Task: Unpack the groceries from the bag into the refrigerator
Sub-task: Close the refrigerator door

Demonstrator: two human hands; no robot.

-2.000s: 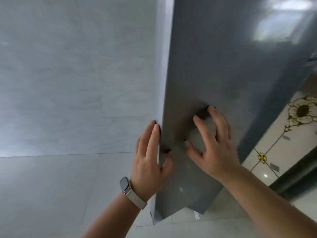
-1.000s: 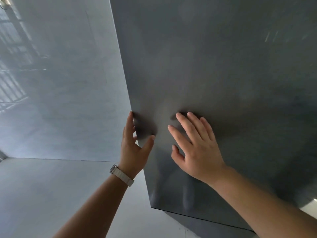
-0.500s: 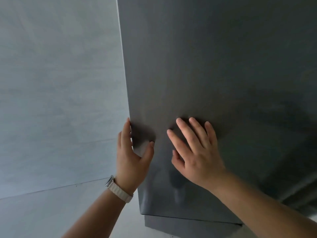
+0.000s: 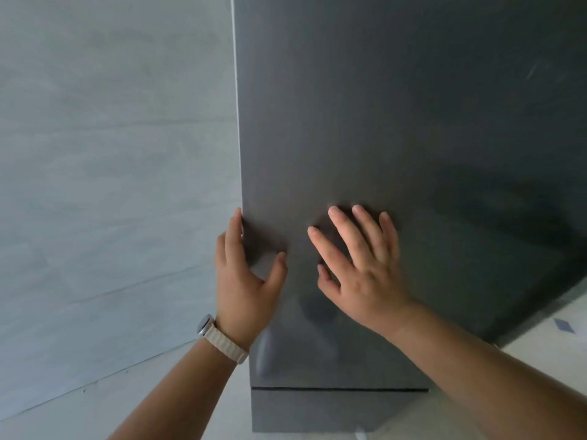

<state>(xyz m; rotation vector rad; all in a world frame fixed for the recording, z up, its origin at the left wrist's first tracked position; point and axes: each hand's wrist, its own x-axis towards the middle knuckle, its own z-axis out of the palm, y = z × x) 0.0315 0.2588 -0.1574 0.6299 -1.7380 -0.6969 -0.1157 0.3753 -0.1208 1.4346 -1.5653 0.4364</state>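
A dark grey refrigerator door (image 4: 397,138) fills the frame from 12 o'clock round to 4 o'clock, its glossy face seen from close up. Its left edge runs as a thin pale line from the top centre down to the middle of the view. A narrow horizontal seam is seen near 6 o'clock, with a lower door panel (image 4: 333,411) of the same grey below it.

The left hand (image 4: 244,281) is placed at the door's left edge, just left of centre. Its fingers (image 4: 233,236) are held together and laid along the edge, while the thumb (image 4: 279,268) is spread apart from them and rests on the door face. Whether the fingertips are hooked behind the edge cannot be told. A watch with a cream band (image 4: 222,339) is worn on that wrist, toward 7 o'clock.

The right hand (image 4: 365,281) is pressed flat on the door face just right of centre, at about 4 o'clock from the left hand and well apart from the edge. Its fingers (image 4: 346,236) are spread apart and point up toward 11 o'clock; nothing is gripped by them.

A pale grey wall (image 4: 111,154) is seen from 8 to 11 o'clock, and a light floor (image 4: 95,404) at 7 o'clock.
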